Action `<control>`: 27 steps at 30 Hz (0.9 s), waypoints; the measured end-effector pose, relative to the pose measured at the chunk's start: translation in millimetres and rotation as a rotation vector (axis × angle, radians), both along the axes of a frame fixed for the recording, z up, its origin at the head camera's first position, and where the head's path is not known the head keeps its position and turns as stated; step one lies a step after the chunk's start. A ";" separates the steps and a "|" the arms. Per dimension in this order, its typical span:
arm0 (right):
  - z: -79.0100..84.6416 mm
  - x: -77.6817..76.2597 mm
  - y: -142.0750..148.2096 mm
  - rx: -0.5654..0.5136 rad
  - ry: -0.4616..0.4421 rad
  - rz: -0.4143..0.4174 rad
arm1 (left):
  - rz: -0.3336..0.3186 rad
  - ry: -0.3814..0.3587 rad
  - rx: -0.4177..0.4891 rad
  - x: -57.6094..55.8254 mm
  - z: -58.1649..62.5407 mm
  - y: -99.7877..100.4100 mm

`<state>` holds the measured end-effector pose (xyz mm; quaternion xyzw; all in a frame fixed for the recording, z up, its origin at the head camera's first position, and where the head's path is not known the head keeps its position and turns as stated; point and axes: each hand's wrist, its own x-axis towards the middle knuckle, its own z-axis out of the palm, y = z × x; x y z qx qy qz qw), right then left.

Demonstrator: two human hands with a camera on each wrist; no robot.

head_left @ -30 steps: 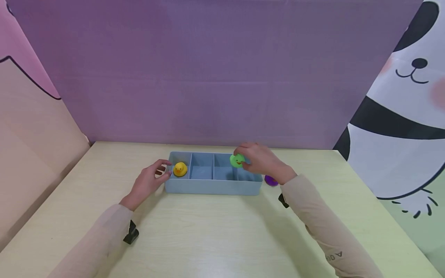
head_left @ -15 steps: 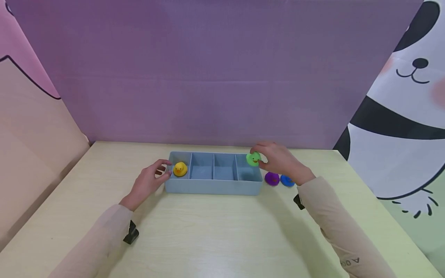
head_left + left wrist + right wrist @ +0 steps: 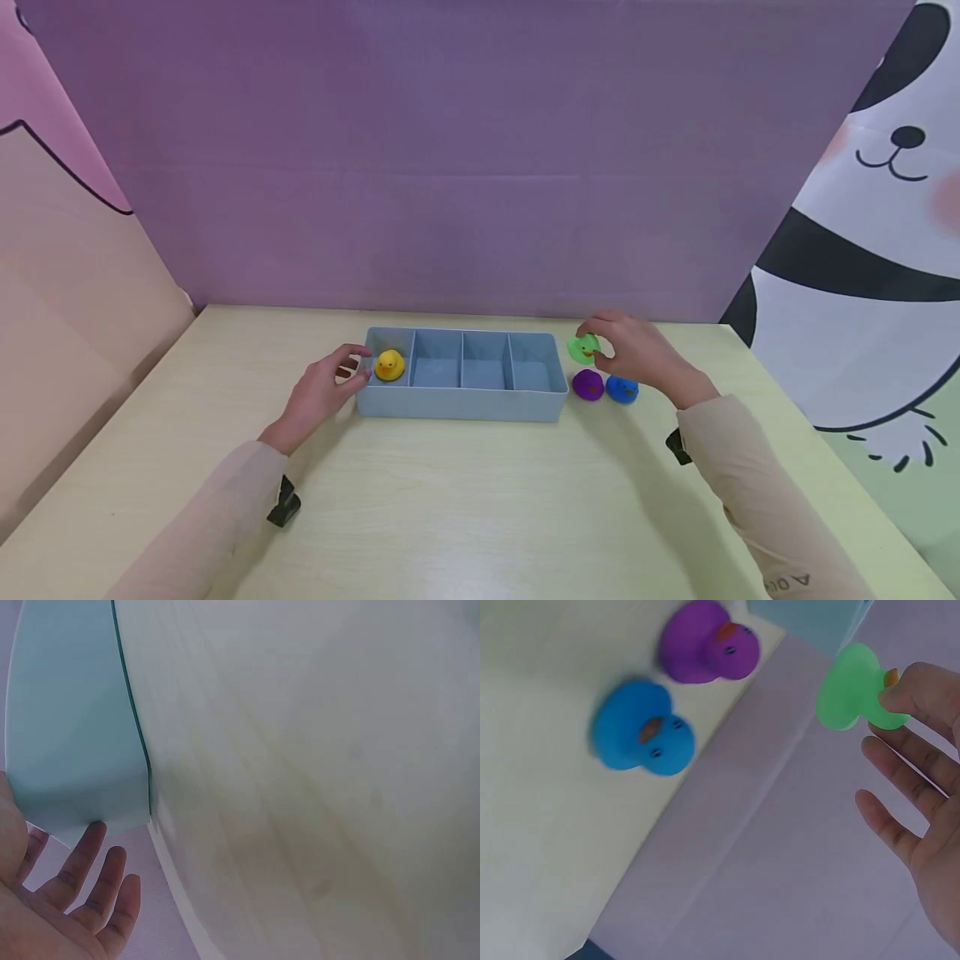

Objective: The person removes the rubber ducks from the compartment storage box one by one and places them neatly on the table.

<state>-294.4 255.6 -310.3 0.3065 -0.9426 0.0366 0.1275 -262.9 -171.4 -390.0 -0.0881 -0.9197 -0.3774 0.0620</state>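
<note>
At its left end, my left hand (image 3: 318, 392) holds a pale blue divided box (image 3: 461, 404), thumb and index finger at the rim. In the left wrist view a fingertip touches the box's end wall (image 3: 82, 787); the thumb tip is out of that view. A yellow rubber duck (image 3: 389, 365) sits in the leftmost compartment. Beyond the box's right end, my right hand (image 3: 637, 354) pinches a green rubber duck (image 3: 847, 690) between thumb and fingers, above the table. Below this hand are a purple rubber duck (image 3: 588, 385) and a blue rubber duck (image 3: 622, 389), side by side.
The box and ducks are near the back of a light wooden table (image 3: 465, 517). A purple cloth backdrop (image 3: 465, 167) rises behind the table's back edge. A panda-printed panel (image 3: 877, 250) stands at the right, and a pink and beige panel (image 3: 75, 275) at the left.
My right hand has carried the green duck rightward from over the box to beyond its right end, uncovering the purple and blue ducks. The left hand and the box have stayed in place.
</note>
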 end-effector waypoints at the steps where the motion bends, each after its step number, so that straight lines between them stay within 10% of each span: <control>1: -1.3 0.0 3.0 0.001 0.000 -0.002 | 0.001 0.000 -0.001 -0.1 0.0 0.0; 27: -17.9 14.4 73.3 -0.033 -0.030 -0.100 | -0.001 -0.014 0.007 -0.2 -0.5 1.8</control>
